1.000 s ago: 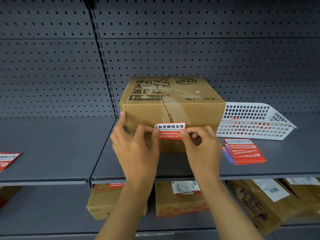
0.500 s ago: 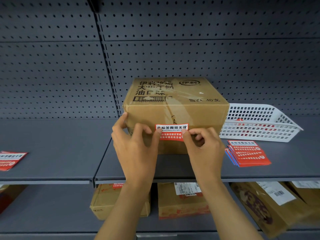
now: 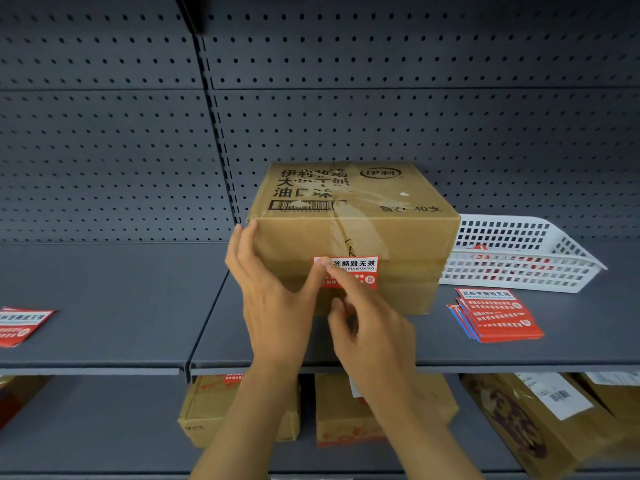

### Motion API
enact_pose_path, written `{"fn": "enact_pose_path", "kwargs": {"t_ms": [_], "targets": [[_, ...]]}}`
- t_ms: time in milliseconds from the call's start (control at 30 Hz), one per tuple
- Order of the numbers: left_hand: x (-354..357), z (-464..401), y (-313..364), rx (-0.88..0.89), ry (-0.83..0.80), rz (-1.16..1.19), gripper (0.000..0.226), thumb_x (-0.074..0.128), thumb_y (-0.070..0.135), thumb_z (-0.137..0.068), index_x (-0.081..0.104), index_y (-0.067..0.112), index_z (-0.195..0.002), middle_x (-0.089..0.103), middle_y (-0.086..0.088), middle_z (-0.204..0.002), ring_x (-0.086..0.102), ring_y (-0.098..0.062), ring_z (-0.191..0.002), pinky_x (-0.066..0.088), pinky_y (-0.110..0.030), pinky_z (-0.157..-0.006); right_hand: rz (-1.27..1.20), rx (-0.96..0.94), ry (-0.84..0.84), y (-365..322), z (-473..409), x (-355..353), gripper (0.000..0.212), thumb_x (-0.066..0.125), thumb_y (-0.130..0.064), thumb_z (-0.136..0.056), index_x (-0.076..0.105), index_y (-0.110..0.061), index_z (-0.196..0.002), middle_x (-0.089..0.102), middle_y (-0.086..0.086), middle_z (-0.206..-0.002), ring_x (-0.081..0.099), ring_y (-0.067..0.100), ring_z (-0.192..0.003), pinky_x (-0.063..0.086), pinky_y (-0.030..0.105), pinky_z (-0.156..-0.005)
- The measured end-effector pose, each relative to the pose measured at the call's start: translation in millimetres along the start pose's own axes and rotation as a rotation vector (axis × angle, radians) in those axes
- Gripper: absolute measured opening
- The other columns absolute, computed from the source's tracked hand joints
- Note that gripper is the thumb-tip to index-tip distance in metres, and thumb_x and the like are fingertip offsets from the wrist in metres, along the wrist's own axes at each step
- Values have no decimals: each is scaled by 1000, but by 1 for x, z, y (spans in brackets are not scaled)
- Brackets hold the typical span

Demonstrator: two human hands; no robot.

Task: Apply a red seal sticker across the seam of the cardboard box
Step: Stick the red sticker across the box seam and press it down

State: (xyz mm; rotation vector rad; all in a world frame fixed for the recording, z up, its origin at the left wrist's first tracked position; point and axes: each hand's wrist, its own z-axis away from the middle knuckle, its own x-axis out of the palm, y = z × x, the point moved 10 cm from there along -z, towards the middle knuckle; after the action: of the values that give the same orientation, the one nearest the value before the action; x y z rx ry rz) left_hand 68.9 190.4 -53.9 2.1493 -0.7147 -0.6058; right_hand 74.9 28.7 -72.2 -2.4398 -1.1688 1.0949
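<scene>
Two hands met at the front of the cardboard box [image 3: 349,233] in the middle of the frame, but I began at the far left, where a loose red sticker sheet [image 3: 21,325] lay on the grey shelf [image 3: 104,306]. Next came the left hand [image 3: 273,306], fingers spread and clamped on nothing: its outer fingers lay along the box's left front edge while the thumb tip pressed the left end of the red seal sticker [image 3: 346,271]. That sticker sat flat on the box's front face, just left of centre in the frame, straddling the horizontal seam (its left characters were hidden under the thumb). Below it, the right hand [image 3: 375,337] hovered blurred, fingers loosely curled and gripping nothing that I could see; whether a fingertip touched the sticker's lower edge I could not tell. Further right, a white perforated basket [image 3: 519,258] stood beside the box, and in front of it lay a fanned stack of red stickers [image 3: 498,315]. Along the lower frame, several cardboard parcels [image 3: 346,414] rested on the shelf beneath.
</scene>
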Motion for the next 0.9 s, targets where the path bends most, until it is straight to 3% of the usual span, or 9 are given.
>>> {"fn": "enact_pose_path", "kwargs": {"t_ms": [67, 167, 267, 367, 433, 633, 800, 833, 900], "targets": [[0, -4, -6, -22, -13, 59, 103, 84, 41, -77, 16, 31, -154, 26, 7, -158, 32, -6, -146, 34, -6, -98, 51, -30, -76, 3, 2, 14, 67, 58, -21, -94, 38, -46, -152, 75, -13, -100, 65, 7, -64, 54, 31, -46], [0, -5, -10, -27, -29, 58, 105, 84, 45, -75, 13, 38, -153, 28, 14, -160, 31, -4, -147, 42, -29, -109, 108, -47, -103, 12, 3, 18, 76, 56, -23, -95, 20, -49, -157, 74, -10, -94, 64, 12, -59, 54, 36, -43], [0, -6, -12, -42, -26, 61, 103, 84, 43, -76, 14, 41, -152, 30, 13, -161, 32, -6, -148, 43, -43, -113, 115, -40, -110, 15, 2, 13, 78, 59, -22, -94, 21, -48, -157, 73, -9, -90, 64, 12, -57, 52, 33, -42], [0, -7, -15, -46, -30, 72, 102, 84, 41, -76, 16, 40, -151, 31, 11, -160, 35, -9, -147, 45, -46, -111, 137, -13, -95, 24, 3, 5, 76, 60, -21, -95, 25, -46, -158, 73, -8, -86, 62, 13, -55, 51, 31, -43], [0, -7, -17, -46, -35, 85, 101, 84, 41, -76, 16, 41, -151, 32, 11, -160, 37, -11, -146, 46, -47, -109, 163, 5, -100, 30, 3, 2, 81, 58, -21, -95, 17, -52, -157, 69, -6, -81, 61, 17, -53, 53, 37, -43], [-1, -10, -22, -49, -48, 103, 99, 83, 39, -77, 15, 46, -149, 32, 12, -160, 38, -12, -145, 47, -48, -109, 210, 26, -97, 45, 7, -10, 95, 66, -19, -92, 7, -56, -156, 67, -5, -74, 59, 20, -47, 52, 38, -40], [2, -7, -20, -33, -66, 122, 98, 81, 39, -80, 13, 44, -151, 29, 13, -160, 34, -10, -147, 44, -45, -112, 200, 34, -90, 47, 9, -12, 89, 65, -19, -92, 14, -51, -157, 65, -7, -71, 58, 17, -46, 51, 37, -39], [3, -6, -19, -25, -73, 123, 100, 81, 40, -80, 12, 43, -152, 27, 18, -160, 30, -5, -148, 42, -39, -115, 181, 31, -93, 44, 9, -11, 85, 63, -21, -93, 16, -50, -157, 67, -7, -72, 59, 17, -48, 52, 37, -41], [7, -2, -15, -5, -86, 112, 109, 84, 39, -77, 7, 40, -154, 17, 32, -155, 16, 14, -146, 28, -11, -114, 160, -7, -107, 33, 10, -5, 76, 59, -24, -93, 25, -46, -157, 70, -9, -76, 61, 15, -50, 52, 34, -42]]}}
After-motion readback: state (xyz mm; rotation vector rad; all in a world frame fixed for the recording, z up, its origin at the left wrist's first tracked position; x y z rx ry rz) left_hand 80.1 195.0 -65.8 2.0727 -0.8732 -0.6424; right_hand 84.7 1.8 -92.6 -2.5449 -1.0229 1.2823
